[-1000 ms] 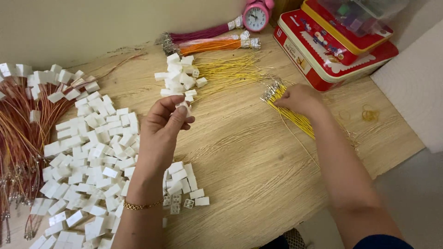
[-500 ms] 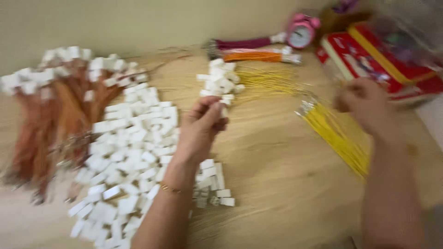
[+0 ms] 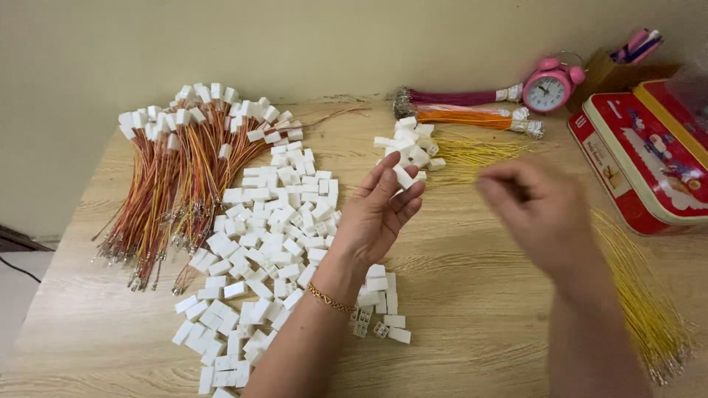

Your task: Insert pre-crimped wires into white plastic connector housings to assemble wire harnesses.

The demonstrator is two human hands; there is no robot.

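Holding a white connector (image 3: 403,177) pinched at its fingertips, the left hand (image 3: 376,214) hovered above the table (image 3: 472,295), just as a second earlier. The right hand (image 3: 542,214) had changed: it had left the yellow wires (image 3: 641,295) and swung in toward the connector, blurred, so whether it was closed on a wire could not be told. That suggested a wire being brought for insertion. The connector's long axis ran diagonally, upper left to lower right, one end toward the right hand.
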